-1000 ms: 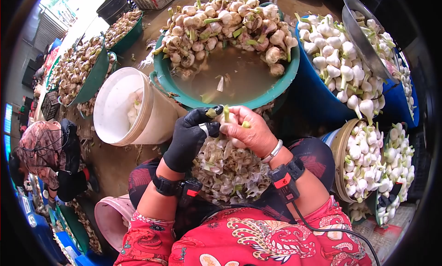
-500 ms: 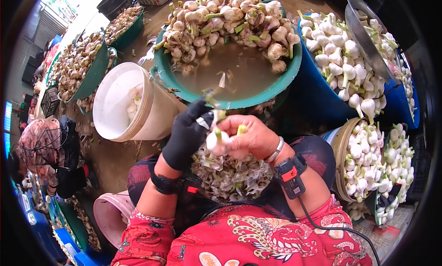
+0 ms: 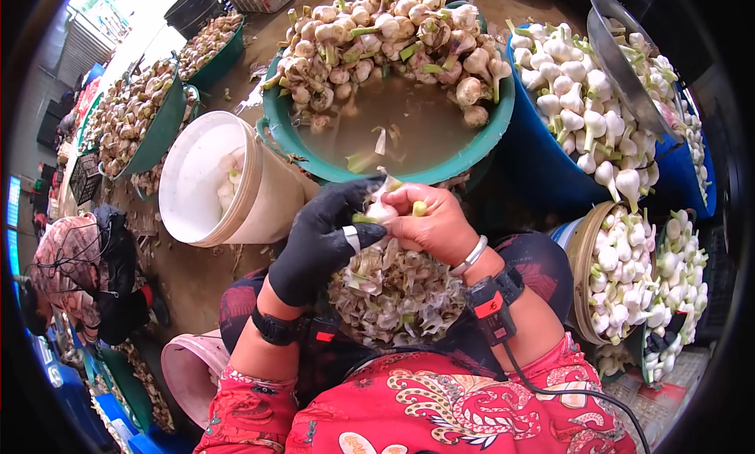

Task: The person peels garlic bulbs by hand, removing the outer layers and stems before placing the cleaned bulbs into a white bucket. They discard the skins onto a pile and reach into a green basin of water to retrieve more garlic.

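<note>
A white garlic bulb [image 3: 381,213] with a green stem is gripped between both hands, just in front of the green tub. My left hand [image 3: 318,234], in a black glove with a white band at the thumb, has its fingers closed around the bulb's left side. My bare right hand [image 3: 436,227] pinches the same bulb from the right. Another cut green stem [image 3: 419,209] sticks up between the right fingers; the bulb below it is mostly hidden. Below the hands, a heap of garlic skins [image 3: 397,293] lies between the legs.
Ahead stands a green tub [image 3: 275,112] of murky water and unpeeled garlic. A white bucket [image 3: 267,194] tilts at left, near a pink bucket [image 3: 177,375]. Peeled garlic fills a blue barrel [image 3: 543,159] and a bucket [image 3: 586,273] at right. A bent-over person [image 3: 71,249] is far left.
My left hand has closed in on the bulb, and both hands have turned around it. A green scrap that was by the left fingertips now shows in the tub's water.
</note>
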`<action>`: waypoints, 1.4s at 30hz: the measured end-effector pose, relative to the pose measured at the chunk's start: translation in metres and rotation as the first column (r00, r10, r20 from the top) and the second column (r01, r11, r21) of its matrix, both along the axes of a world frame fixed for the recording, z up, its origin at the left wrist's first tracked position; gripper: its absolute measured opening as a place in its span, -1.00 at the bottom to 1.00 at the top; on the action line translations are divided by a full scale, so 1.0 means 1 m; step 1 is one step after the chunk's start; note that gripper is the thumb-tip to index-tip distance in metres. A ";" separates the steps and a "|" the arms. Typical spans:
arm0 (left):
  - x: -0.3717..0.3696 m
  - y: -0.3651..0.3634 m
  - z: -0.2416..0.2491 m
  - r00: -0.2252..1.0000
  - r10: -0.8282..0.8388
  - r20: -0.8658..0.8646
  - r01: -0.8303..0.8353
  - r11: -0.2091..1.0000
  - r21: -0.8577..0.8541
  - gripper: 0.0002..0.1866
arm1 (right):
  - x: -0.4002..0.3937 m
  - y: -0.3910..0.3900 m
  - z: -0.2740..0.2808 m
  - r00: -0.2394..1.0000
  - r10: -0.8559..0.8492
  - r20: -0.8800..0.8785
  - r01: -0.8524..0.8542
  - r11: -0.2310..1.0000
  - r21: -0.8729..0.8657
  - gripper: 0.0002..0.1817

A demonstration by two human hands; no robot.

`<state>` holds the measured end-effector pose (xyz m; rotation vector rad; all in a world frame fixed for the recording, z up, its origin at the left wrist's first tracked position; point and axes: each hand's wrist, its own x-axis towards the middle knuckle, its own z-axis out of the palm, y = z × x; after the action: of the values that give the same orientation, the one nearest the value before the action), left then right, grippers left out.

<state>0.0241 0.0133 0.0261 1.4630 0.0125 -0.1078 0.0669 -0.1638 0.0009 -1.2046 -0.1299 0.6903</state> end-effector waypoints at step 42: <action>0.004 0.025 -0.012 0.970 0.018 -0.241 -0.097 0.941 -0.324 -0.75 | -0.006 0.008 0.018 0.985 0.170 -0.016 -0.170 0.985 -0.016 -0.60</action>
<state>0.0278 0.0380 0.0143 1.1024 0.2212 -0.2242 0.0607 -0.1562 0.0194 -1.2137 -0.2168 0.8510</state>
